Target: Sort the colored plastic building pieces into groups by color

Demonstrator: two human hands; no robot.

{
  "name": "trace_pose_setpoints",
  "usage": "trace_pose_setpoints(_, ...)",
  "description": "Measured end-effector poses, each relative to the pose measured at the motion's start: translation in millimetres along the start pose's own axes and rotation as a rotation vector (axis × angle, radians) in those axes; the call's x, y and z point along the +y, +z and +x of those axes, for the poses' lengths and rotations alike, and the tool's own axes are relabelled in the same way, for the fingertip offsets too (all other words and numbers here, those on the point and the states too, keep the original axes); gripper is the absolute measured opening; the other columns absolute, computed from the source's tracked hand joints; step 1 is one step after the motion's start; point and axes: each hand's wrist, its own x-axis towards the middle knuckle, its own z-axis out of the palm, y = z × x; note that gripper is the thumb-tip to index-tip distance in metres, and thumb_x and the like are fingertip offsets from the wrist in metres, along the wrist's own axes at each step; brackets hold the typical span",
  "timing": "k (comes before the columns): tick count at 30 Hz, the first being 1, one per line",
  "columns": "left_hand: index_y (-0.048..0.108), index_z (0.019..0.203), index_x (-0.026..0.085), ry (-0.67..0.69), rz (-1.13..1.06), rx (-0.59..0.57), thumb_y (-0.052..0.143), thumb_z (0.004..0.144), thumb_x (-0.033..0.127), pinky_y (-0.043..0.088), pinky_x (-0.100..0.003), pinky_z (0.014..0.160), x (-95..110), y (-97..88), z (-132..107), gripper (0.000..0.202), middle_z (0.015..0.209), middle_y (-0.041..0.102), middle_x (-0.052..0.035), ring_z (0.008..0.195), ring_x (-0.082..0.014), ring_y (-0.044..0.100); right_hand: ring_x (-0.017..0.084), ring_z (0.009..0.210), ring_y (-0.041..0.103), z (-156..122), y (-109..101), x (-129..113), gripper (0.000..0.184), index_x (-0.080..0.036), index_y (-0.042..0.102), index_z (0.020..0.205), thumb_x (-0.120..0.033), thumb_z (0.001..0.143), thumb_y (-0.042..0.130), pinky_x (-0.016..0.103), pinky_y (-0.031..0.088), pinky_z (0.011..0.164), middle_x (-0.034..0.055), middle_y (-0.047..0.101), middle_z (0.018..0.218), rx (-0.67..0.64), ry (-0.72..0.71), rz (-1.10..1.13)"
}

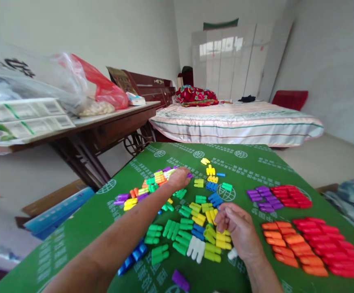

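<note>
My left hand (179,178) reaches over a mixed heap of bullet-shaped plastic toy blocks (158,178). Its fingers are closed, with a purple block (190,175) showing at their tips. Nearer to me, my right hand (239,228) hovers beside yellow blocks (223,240), fingers curled together; whatever they hold, if anything, is hidden. Between the hands lie green blocks (171,229), blue blocks (198,232) and a white block (196,249). Sorted groups lie on the right: purple blocks (264,198), orange blocks (295,248) and red blocks (332,246).
The blocks lie on a green printed table (103,228). A wooden sewing-machine table (109,122) on the left bears cartons (27,120) and a red plastic bag (103,83). Behind stands a bed (234,122). A single purple block (181,280) lies near the front edge.
</note>
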Motion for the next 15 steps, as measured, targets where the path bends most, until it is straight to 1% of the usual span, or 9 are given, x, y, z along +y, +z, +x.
trace_pose_setpoints(2, 0.061, 0.109, 0.017, -0.037, 0.025, -0.033, 0.054, 0.079, 0.023, 0.048, -0.034, 0.091, 8, 0.9, 10, 0.032, 0.118, 0.063, -0.0132, 0.108, -0.0243, 0.059, 0.008, 0.045, 0.055, 1, 1, -1, 0.029, -0.014, 0.066, 0.082, -0.042, 0.076, 0.07, 0.019, 0.041, 0.046, 0.0033, 0.068, 0.063, -0.004, -0.007, 0.006)
trace_pose_setpoints(5, 0.062, 0.107, 0.014, -0.089, 0.053, -0.087, 0.053, 0.078, 0.02, 0.05, -0.037, 0.088, 13, 1.3, 21, 0.031, 0.113, 0.064, -0.0168, 0.105, -0.0272, 0.061, 0.008, 0.044, 0.056, 5, 2, -1, 0.029, -0.014, 0.066, 0.082, -0.042, 0.075, 0.07, 0.018, 0.04, 0.045, 0.004, 0.069, 0.064, -0.018, -0.013, 0.006)
trace_pose_setpoints(8, 0.065, 0.101, 0.012, -0.122, 0.064, -0.114, 0.052, 0.077, 0.019, 0.05, -0.037, 0.085, 13, 0.3, 26, 0.028, 0.107, 0.067, -0.0187, 0.101, -0.0284, 0.063, 0.008, 0.044, 0.056, 7, 2, -1, 0.029, -0.013, 0.066, 0.082, -0.042, 0.076, 0.068, 0.018, 0.04, 0.044, 0.0041, 0.069, 0.063, -0.016, -0.011, 0.005)
trace_pose_setpoints(10, 0.066, 0.098, 0.012, -0.126, 0.063, -0.109, 0.052, 0.077, 0.021, 0.05, -0.036, 0.083, 14, -2.7, 28, 0.027, 0.104, 0.068, -0.0185, 0.099, -0.0283, 0.064, 0.008, 0.044, 0.056, 8, 2, -1, 0.029, -0.013, 0.066, 0.081, -0.042, 0.076, 0.068, 0.018, 0.04, 0.044, 0.0038, 0.069, 0.062, -0.01, -0.013, 0.002)
trace_pose_setpoints(13, 0.066, 0.096, 0.015, -0.068, 0.032, -0.082, 0.053, 0.078, 0.028, 0.049, -0.033, 0.081, 27, -11.4, 29, 0.026, 0.099, 0.07, -0.0144, 0.096, -0.0258, 0.064, 0.008, 0.043, 0.055, 9, 4, 0, 0.031, -0.013, 0.066, 0.078, -0.043, 0.075, 0.069, 0.018, 0.04, 0.044, 0.0038, 0.069, 0.061, -0.019, -0.008, -0.012)
trace_pose_setpoints(15, 0.066, 0.097, 0.017, 0.023, -0.013, -0.064, 0.053, 0.079, 0.032, 0.048, -0.029, 0.079, 44, -18.5, 30, 0.027, 0.097, 0.07, -0.01, 0.092, -0.0223, 0.065, 0.008, 0.042, 0.055, 9, 6, 0, 0.032, -0.013, 0.065, 0.076, -0.044, 0.074, 0.069, 0.018, 0.04, 0.043, 0.0034, 0.068, 0.06, -0.043, 0.008, -0.027)
